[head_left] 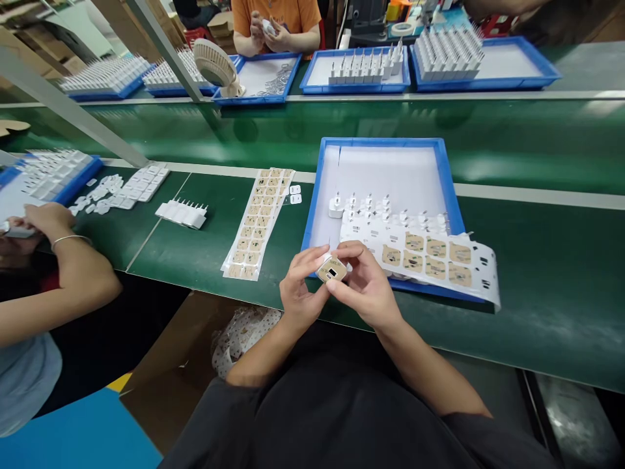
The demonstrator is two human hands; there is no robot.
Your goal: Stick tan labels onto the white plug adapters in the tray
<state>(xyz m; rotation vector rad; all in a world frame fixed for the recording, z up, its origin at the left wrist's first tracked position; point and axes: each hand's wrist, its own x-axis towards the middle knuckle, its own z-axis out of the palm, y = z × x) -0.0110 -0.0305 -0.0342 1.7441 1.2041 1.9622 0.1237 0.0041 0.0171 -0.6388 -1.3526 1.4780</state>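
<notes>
Between my two hands is a white charger plug (324, 262) with a tan sticker (333, 270) on the face turned up toward me; a dark slot shows through the sticker. My left hand (301, 283) grips the charger from the left, thumb below and fingers above. From the right, my right hand (367, 286) pinches it, the thumb at the sticker's lower edge. Just beyond, a sheet of tan stickers (424, 260) lies over the front of a blue-rimmed tray (452, 189). Several white chargers (381, 207) stand in that tray, prongs up.
Left of the tray lie more sticker strips (251, 225), small white covers (295, 194) and a row of chargers (181, 213). A co-worker's arm (73, 273) is at far left. Across the green belt (273, 127) stand trays of chargers, a fan (215, 64) and another person (276, 26).
</notes>
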